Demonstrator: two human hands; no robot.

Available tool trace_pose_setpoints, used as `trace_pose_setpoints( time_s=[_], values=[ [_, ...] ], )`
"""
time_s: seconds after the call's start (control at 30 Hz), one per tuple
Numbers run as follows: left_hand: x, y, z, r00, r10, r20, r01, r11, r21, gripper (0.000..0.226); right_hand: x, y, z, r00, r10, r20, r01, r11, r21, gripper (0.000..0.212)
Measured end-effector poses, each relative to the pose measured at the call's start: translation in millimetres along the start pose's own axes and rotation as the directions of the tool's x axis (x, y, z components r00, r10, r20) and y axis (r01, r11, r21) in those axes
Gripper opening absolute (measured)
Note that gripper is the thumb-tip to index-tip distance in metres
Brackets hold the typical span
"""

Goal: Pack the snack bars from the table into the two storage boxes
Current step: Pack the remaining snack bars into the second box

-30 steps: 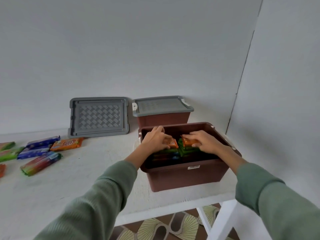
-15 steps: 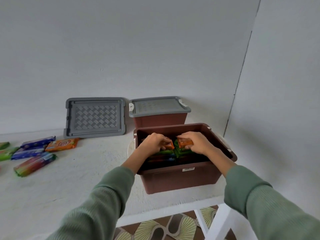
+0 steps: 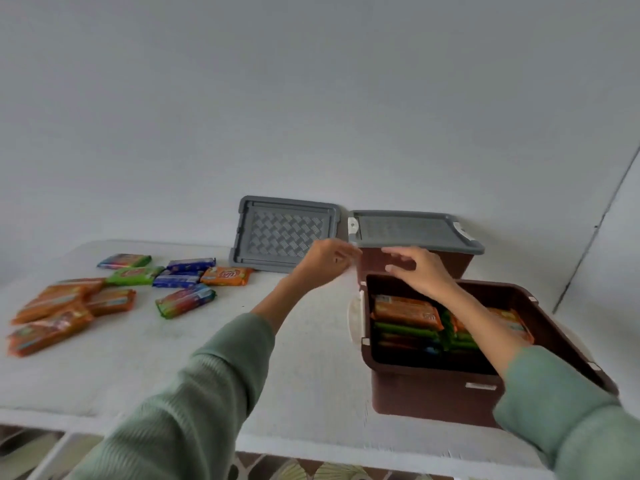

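Left hand point(image 3: 325, 263) and right hand point(image 3: 419, 271) hover empty, fingers loose, by the open box's point(image 3: 433, 396) far rim. It looks nearly full: heaping in bars point(image 3: 183, 301) left of it may block the lid point(image 3: 284, 233).

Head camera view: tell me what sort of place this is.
Probably a plain room in a home: a white table against a bare white wall, patterned floor tiles below, and a brown plastic storage box.

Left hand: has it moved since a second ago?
Yes. The left hand rose out of the open brown plastic box, leftward past its rim, toward the grey lid.
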State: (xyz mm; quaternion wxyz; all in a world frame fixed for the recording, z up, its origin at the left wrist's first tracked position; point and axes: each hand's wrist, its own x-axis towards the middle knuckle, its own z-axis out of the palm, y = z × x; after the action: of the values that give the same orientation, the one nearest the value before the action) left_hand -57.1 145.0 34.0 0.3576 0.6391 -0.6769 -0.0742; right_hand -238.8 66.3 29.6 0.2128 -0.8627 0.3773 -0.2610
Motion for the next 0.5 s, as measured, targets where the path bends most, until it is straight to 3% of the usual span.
trace_pose_setpoints(
  time_s=[0.23, 0.5],
  values=[
    [-39, -121, -117, 0.963, -0.215, -0.16, 0.239, 0.96, 0.145, 0.027, 86, -99, 89, 0.97, -0.187, 0.156, 0.169, 0.978, 0.123, 0.051],
    [-102, -265, -161, 0.864, -0.493, -0.102, 0.503, 0.838, 0.21, 0.041, 162, -162, 255, 0.904, -0.212, 0.371, 0.179, 0.976, 0.122, 0.053]
  ],
)
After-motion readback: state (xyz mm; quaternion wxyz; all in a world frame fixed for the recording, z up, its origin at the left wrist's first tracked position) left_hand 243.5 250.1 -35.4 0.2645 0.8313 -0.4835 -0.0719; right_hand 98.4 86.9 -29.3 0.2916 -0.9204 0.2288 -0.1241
